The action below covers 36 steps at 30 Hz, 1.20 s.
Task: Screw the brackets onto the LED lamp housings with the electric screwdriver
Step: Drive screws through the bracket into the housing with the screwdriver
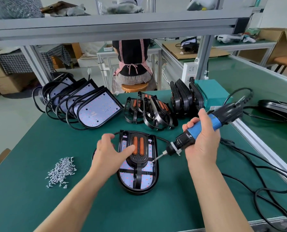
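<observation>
pressing the bracket (138, 154) flat on the lamp housing (139, 180) mid table (39, 206) with the open left hand (111, 153) to stop it sliding, gripping the screwdriver (195, 135) in the right hand (202, 144), tip slanted at the bracket's edge.

Assembly workshop, small electronics production line.
A green-matted workbench (39, 206) is framed in aluminium profile (204, 52). Lamp housings (95, 113) and brackets (149, 111) are stacked in batches, and screws (61, 171) are heaped loose. A corded electric screwdriver (201, 129) is gripped in the right hand (203, 141). Further benches (239, 42), cardboard boxes (281, 41) and an aproned worker (132, 61) seated on a stool (134, 87) are seen behind.
</observation>
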Each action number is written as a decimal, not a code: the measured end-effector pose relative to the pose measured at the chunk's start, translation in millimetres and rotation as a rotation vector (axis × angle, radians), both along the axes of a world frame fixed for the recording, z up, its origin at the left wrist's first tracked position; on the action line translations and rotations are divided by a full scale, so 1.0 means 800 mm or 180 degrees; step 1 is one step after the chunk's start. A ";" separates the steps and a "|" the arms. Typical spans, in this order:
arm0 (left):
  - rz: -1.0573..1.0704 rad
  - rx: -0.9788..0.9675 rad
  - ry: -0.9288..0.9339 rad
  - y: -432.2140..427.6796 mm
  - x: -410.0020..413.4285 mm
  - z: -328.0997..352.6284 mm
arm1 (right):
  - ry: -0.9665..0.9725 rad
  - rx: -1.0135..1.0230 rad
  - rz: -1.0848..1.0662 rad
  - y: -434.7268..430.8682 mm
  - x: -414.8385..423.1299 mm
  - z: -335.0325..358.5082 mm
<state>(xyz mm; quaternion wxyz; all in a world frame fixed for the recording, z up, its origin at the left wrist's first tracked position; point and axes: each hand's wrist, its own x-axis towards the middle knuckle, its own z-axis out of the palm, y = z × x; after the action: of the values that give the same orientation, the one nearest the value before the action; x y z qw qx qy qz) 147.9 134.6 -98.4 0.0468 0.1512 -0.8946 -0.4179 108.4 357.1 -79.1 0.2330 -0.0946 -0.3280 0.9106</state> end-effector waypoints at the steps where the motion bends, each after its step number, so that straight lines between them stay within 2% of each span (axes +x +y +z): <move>1: -0.0078 0.0262 -0.0301 -0.001 -0.003 -0.004 | 0.0032 0.0120 0.0022 -0.004 0.004 0.004; 5: -0.0573 0.1083 -0.0675 -0.004 -0.012 -0.012 | 0.0254 0.0614 0.0158 -0.022 0.015 0.023; 9: -0.0736 0.1305 -0.0612 -0.002 -0.015 -0.011 | 0.0381 0.1110 0.0252 -0.035 0.021 0.034; 18: -0.0680 0.1442 -0.0599 -0.001 -0.013 -0.017 | 0.0453 0.1589 0.0372 -0.050 0.020 0.030; 36: -0.0673 0.1471 -0.0564 -0.004 -0.016 -0.023 | 0.0548 0.1709 0.0554 -0.054 0.022 0.029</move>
<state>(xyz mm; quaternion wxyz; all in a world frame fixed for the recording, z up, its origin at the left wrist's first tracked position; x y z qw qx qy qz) 135.2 131.6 -116.5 -0.1114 0.0996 -0.7869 -0.5987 126.0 313.5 -56.1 0.1977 0.0766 -0.5430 0.8125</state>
